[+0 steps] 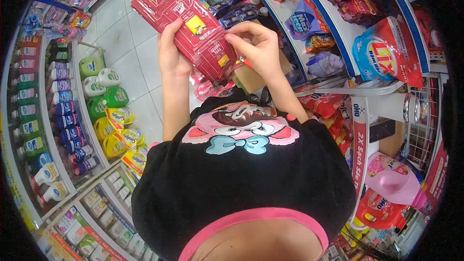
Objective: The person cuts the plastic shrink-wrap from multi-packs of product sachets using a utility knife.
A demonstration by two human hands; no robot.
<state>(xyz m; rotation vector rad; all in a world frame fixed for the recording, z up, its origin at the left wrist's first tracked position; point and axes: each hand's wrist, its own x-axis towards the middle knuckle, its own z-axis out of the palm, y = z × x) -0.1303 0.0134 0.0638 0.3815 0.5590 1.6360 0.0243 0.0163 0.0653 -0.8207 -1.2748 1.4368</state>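
Observation:
My left hand point(175, 50) is closed around a thick bundle of red sachets point(193, 24) with yellow label patches, its thumb lying across the front. They hang together in strips, one layer over another. At the bundle's right edge, my right hand point(256, 46) has thumb and forefinger pinched on the side of a sachet. Its other fingers are curled. Both hands are held out in front of my black shirt. Beyond the bundle, dark blue packets point(237, 14) lie in a pile.
Shelves with blue bottles point(67, 121) stand on my left, beside yellow Sunlight jugs point(116, 140) and green jugs point(116, 96) on the tiled floor point(137, 43). To my right are shelves with detergent bags, including a Lix bag point(386, 50). A pink bottle point(391, 176) stands lower right.

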